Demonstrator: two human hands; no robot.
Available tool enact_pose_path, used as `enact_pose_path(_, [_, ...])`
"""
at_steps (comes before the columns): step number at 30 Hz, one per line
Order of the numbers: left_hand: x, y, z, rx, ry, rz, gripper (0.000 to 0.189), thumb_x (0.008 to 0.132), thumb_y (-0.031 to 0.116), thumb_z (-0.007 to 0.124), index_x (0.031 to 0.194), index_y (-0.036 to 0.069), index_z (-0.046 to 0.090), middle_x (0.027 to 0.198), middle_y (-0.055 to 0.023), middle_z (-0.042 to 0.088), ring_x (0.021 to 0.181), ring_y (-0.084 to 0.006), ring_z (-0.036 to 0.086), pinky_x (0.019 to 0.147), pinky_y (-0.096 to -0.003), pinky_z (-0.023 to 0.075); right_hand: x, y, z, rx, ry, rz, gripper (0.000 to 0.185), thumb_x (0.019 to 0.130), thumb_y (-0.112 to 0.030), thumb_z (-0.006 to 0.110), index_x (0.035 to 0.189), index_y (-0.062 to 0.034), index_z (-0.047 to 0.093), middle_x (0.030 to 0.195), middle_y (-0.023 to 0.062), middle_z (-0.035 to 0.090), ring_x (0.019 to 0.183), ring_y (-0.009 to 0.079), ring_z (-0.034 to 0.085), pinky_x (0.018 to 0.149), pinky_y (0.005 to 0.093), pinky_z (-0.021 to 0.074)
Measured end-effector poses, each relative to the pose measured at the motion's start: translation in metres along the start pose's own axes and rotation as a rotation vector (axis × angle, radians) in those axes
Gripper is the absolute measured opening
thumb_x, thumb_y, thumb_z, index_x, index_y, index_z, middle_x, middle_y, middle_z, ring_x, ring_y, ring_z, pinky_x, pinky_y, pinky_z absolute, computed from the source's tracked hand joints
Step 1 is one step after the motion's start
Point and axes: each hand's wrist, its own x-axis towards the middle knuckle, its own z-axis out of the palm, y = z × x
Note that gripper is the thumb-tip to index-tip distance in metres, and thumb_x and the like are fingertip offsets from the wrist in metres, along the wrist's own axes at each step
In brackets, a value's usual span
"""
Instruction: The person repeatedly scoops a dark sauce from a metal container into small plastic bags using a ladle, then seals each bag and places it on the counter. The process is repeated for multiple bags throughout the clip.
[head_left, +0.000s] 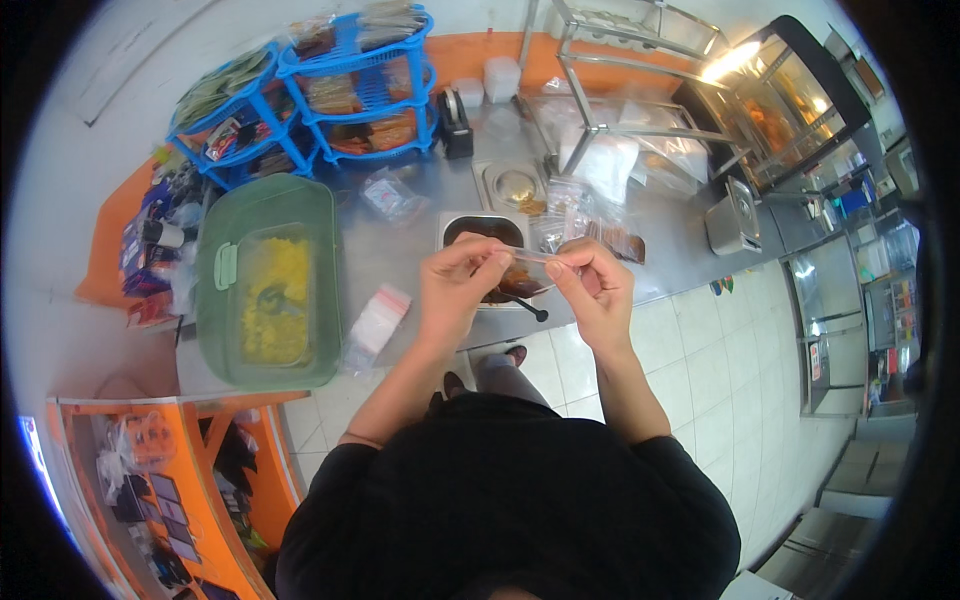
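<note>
My left hand (456, 279) and my right hand (600, 291) pinch the top edge of a small clear plastic bag (529, 256) between thumbs and fingertips. The bag is stretched between them above a rectangular steel pan (484, 218) that holds something dark brown. Whether the brown seen below the bag's edge is inside it or behind it, I cannot tell. A utensil with a black handle (537, 313) leans out over the pan's near rim. Left of the pan lies a stack of flat zip bags (380, 319). Several small bags with brown contents (616, 241) lie to the right.
At left sits a green lidded tub (327, 277) with yellow food visible through its lid. Blue plastic racks (360, 112), a black tape dispenser (455, 124) and a steel frame (592, 112) stand behind. A lidded steel container (731, 225) and a lit food warmer (780, 105) are farther right.
</note>
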Motion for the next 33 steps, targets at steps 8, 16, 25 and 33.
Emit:
enact_pose_path(8, [0.018, -0.006, -0.015, 0.158, 0.088, -0.171, 0.040, 0.094, 0.019, 0.057, 0.131, 0.006, 0.053, 0.115, -0.0067, 0.063, 0.093, -0.0116, 0.055, 0.083, -0.0256, 0.0407, -0.008, 0.056, -0.109, -0.114, 0.400, 0.298, 0.014, 0.096, -0.013, 0.054, 0.101, -0.0009, 0.058, 0.087, 0.0079, 0.065, 0.075, 0.0094, 0.058, 0.065, 0.0246, 0.0477])
enact_pose_path(16, [-0.017, 0.005, -0.099, 0.360, 0.394, -0.299, 0.043, 0.096, 0.025, 0.049, 0.135, 0.008, 0.048, 0.124, -0.0051, 0.059, 0.101, -0.0108, 0.051, 0.088, -0.0278, 0.0370, -0.016, 0.201, -0.251, -1.142, 0.590, 0.370, 0.023, 0.099, -0.021, 0.042, 0.110, -0.0019, 0.047, 0.100, 0.0249, 0.063, 0.090, 0.0465, 0.060, 0.075, 0.0467, 0.0474])
enact_pose_path(25, [-0.051, 0.024, -0.151, 0.325, 0.670, -0.072, 0.039, 0.093, 0.019, 0.059, 0.128, 0.004, 0.052, 0.118, -0.0050, 0.061, 0.097, -0.0095, 0.056, 0.082, -0.0235, 0.0411, 0.015, 0.142, -0.040, -0.396, 0.169, 0.097, 0.017, 0.094, -0.015, 0.054, 0.104, -0.0016, 0.059, 0.096, 0.0125, 0.069, 0.093, 0.0191, 0.066, 0.080, 0.0310, 0.0494])
enact_pose_path(33, [-0.102, 0.040, -0.150, 0.150, 0.731, -0.003, 0.035, 0.096, 0.025, 0.053, 0.119, -0.001, 0.057, 0.070, 0.0010, 0.053, 0.088, -0.0139, 0.059, 0.083, -0.0289, 0.0436, 0.034, 0.174, 0.194, -0.982, -1.084, 0.179, 0.033, 0.073, -0.024, 0.074, 0.097, -0.0025, 0.067, 0.087, 0.0172, 0.068, 0.081, 0.0289, 0.067, 0.074, 0.0384, 0.0526])
